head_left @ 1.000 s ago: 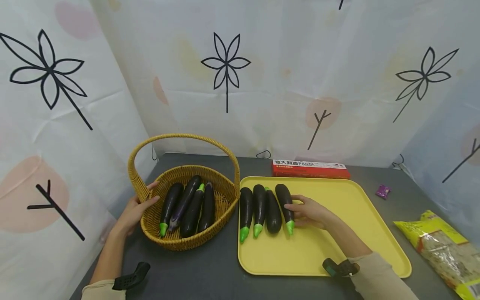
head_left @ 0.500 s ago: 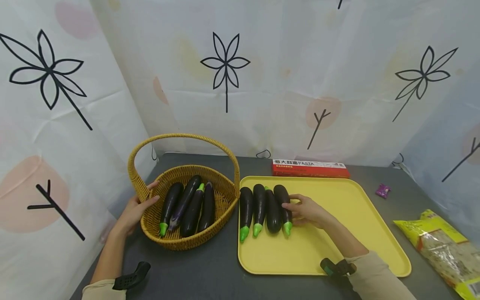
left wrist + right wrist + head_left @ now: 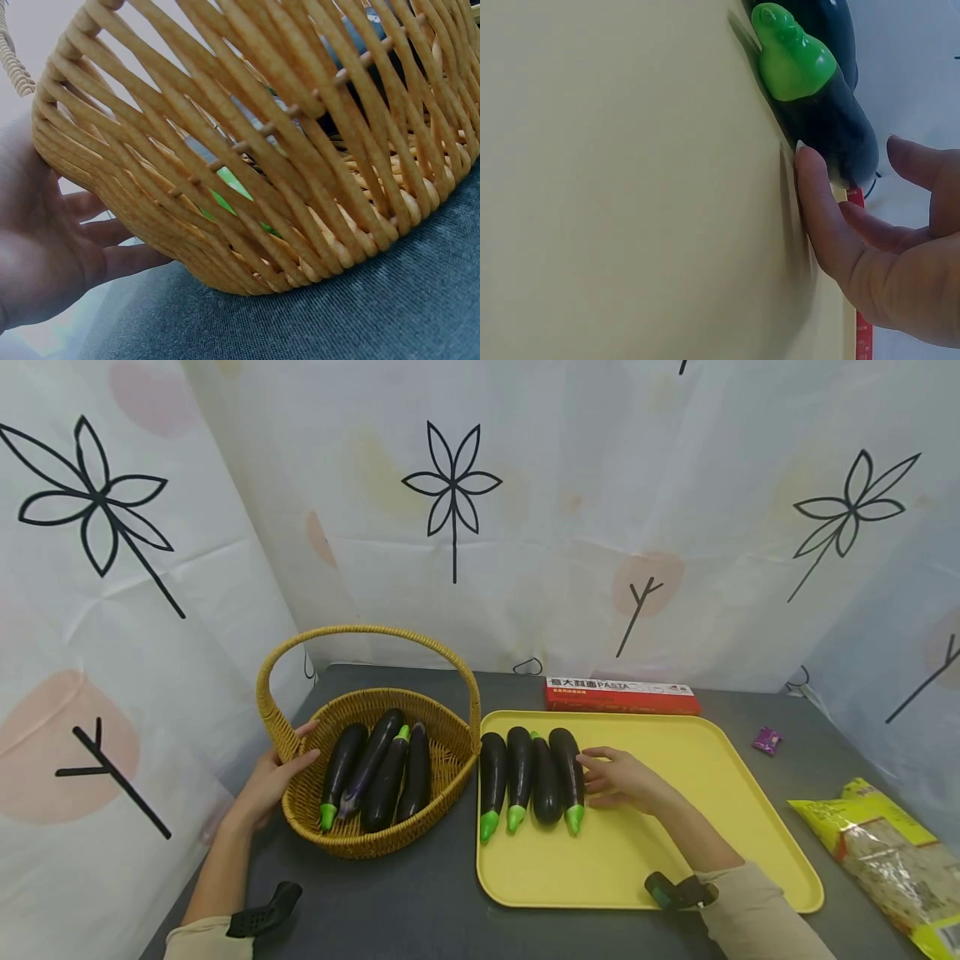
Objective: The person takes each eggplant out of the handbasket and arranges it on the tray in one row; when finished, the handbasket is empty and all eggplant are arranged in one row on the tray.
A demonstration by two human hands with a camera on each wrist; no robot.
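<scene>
R hand [image 3: 628,782], fingers slack, gripping nothing, may roll glossy blk elongated plastic-looking eggplant [image 3: 567,770] beside fingertips w/ off-ctr nudge.

The red box [image 3: 622,699] carries "意大利面PASTA" in dark print along its white strip [image 3: 633,686]; the lettering on the red below is too small to read.

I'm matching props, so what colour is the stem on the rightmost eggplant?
The stem is bright green, clearest in the right wrist view.

The right grip [image 3: 618,781] has eased off the rightmost eggplant [image 3: 567,777], now slightly further left.
</scene>
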